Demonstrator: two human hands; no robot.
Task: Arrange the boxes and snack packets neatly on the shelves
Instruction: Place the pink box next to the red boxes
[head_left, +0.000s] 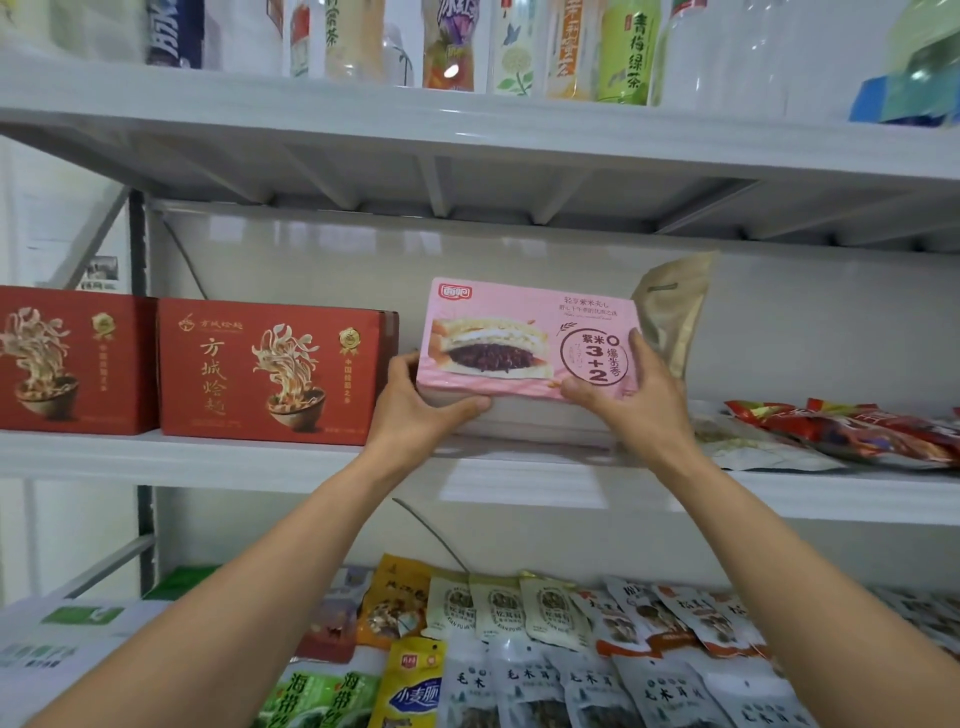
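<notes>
Where the pink box (524, 338) nears the middle shelf (208, 457), its underside blurs into pale grey, so whether it rests on the board or hangs just above cannot be told. Its printed face tilts back, and both lower corners are covered by hands. Behind its right end stands a gold pouch (675, 312), half hidden. Red packets (857, 426) lie flat further right, cut off by the frame edge. Two red boxes (270, 371) stand left of the pink box, the nearer one just beside it, the far one cropped. Bottles (519, 47) on the top shelf lose their caps to the upper edge. Snack bags (545, 649) crowd the bottom shelf, partly behind the forearms.

Both arms reach up and forward from the lower corners. The left hand (415, 405) grips the box's left end, thumb lying along the lower front edge, fingers curled round the end and mostly out of sight. The right hand (623, 395) grips the right end, one digit across the lower front, another reaching up the face.
</notes>
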